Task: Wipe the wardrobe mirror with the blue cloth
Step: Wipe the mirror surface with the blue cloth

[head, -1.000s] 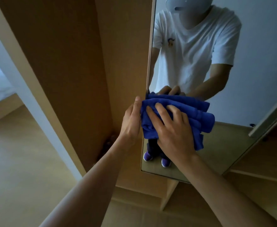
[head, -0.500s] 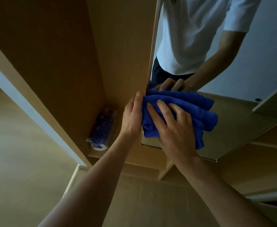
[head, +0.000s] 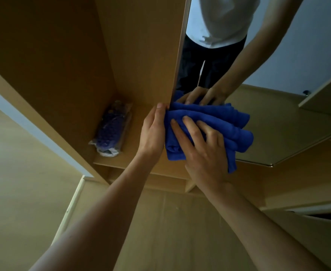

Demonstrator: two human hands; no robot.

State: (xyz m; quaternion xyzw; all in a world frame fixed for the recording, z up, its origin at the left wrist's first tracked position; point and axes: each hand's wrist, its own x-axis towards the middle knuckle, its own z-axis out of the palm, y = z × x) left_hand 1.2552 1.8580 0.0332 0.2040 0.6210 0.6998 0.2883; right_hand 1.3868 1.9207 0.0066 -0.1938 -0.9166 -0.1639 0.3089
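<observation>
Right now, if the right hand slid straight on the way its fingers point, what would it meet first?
The right hand lies on the blue cloth, pointing up and left. Past the cloth's fold, it would probably reach the left edge of the mirror, beside the left hand; how close is unclear.

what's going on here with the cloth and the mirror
A person is wiping the wardrobe mirror with a folded blue cloth. The right hand presses the cloth against the glass with spread fingers, low down by the mirror's left edge. The left hand is at that edge, touching the cloth; its fingers are hidden, so its grip is unclear. A wrapped purple item lies on the wardrobe shelf to the left.
</observation>
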